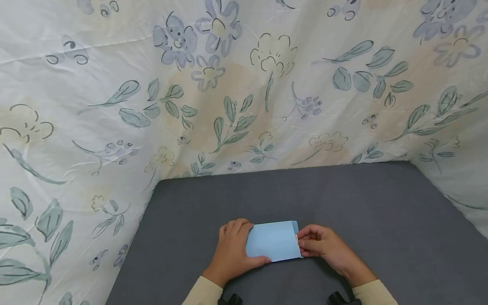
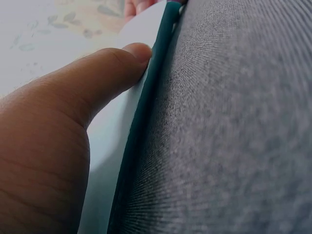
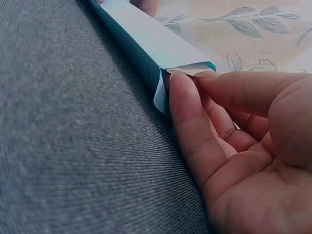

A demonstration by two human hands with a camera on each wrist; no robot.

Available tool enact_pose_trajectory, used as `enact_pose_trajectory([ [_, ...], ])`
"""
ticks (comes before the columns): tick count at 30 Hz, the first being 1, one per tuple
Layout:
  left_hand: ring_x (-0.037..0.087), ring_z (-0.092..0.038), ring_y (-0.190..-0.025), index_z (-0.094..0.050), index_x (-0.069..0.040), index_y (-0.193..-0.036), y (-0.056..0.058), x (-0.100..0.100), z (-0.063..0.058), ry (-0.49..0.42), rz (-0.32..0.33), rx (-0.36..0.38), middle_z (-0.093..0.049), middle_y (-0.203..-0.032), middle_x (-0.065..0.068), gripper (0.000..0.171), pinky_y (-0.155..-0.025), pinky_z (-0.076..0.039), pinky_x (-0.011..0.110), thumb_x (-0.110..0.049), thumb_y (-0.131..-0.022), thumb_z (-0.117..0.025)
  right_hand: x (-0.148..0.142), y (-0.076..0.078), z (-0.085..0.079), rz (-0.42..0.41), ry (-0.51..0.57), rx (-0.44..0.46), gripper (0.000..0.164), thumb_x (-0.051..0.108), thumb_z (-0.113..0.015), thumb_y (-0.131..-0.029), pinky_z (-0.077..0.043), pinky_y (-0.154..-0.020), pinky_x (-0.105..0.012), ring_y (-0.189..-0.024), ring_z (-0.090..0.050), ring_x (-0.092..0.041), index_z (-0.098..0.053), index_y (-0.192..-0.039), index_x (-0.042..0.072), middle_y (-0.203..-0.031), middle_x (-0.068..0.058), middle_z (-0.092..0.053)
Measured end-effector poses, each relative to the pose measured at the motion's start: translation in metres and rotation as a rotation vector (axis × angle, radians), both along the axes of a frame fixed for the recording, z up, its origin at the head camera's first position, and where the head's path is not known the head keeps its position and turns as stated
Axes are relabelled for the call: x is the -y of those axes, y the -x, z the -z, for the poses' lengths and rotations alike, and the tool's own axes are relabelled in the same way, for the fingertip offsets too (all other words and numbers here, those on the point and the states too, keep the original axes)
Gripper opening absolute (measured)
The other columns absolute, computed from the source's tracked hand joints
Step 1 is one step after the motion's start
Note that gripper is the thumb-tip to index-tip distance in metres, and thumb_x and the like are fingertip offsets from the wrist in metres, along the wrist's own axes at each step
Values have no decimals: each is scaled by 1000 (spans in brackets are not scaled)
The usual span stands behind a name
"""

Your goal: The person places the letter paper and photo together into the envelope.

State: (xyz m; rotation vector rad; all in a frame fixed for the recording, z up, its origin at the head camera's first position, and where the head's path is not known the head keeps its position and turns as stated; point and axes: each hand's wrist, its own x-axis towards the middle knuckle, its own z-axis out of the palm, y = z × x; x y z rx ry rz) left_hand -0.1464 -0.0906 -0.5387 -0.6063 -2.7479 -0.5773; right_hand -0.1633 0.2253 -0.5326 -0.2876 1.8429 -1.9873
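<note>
A flat light-blue carton (image 1: 272, 241) lies on the dark grey table, its right end unsealed. My left hand (image 1: 236, 250) grips the left part, fingers over the far edge and thumb along the near edge. In the left wrist view the thumb (image 2: 112, 68) presses the carton's edge (image 2: 141, 112). At the right end, my right hand (image 1: 318, 242) pinches a pale piece at the opening. The right wrist view shows the thumb and fingers (image 3: 187, 107) right at the opening, beside a small blue side flap (image 3: 161, 97); I cannot tell whether the pale piece (image 3: 187, 69) is a flap or contents.
The dark grey tabletop (image 1: 244, 195) spreads around the carton. A white cloth with printed flowers and leaves (image 1: 228, 106) hangs behind the table and along both sides. Black wrist mounts (image 1: 230, 300) show at the bottom edge of the head view.
</note>
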Motion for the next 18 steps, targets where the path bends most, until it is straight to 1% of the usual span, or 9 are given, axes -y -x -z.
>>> enact_pose_trajectory([
  [9,23,-52,-124,-68,-14,-137,-2,-3,0,2,12,-21,-60,-135,-1,96,-106,-39,59,-88,-77,-76,0,0,1,-9,-30,-18,33,4,-74,-102,-62,-82,-36,-92,-72,-23,-60,-123,-17,-106,-13,-70],
  [13,23,-52,-125,-68,-14,-137,-2,-4,1,1,13,-25,-60,-135,-1,95,-107,-39,59,-88,-77,-77,1,0,2,-24,-30,-36,33,3,-72,-102,-62,-81,-36,-92,-71,-23,-60,-124,-19,-106,-13,-71],
  [15,22,-52,-125,-68,-14,-137,-2,-4,1,5,12,-22,-60,-136,-1,95,-107,-39,58,-88,-77,-76,1,1,2,-30,-24,-43,32,3,-72,-103,-62,-81,-36,-92,-71,-23,-60,-124,-19,-107,-13,-71],
  [18,23,-52,-125,-69,-14,-137,-1,-4,2,7,8,-35,-60,-136,0,95,-106,-39,59,-88,-77,-77,-1,3,3,-32,-20,-28,31,7,-70,-105,-62,-82,-37,-96,-72,-24,-64,-126,-16,-113,-13,-72],
])
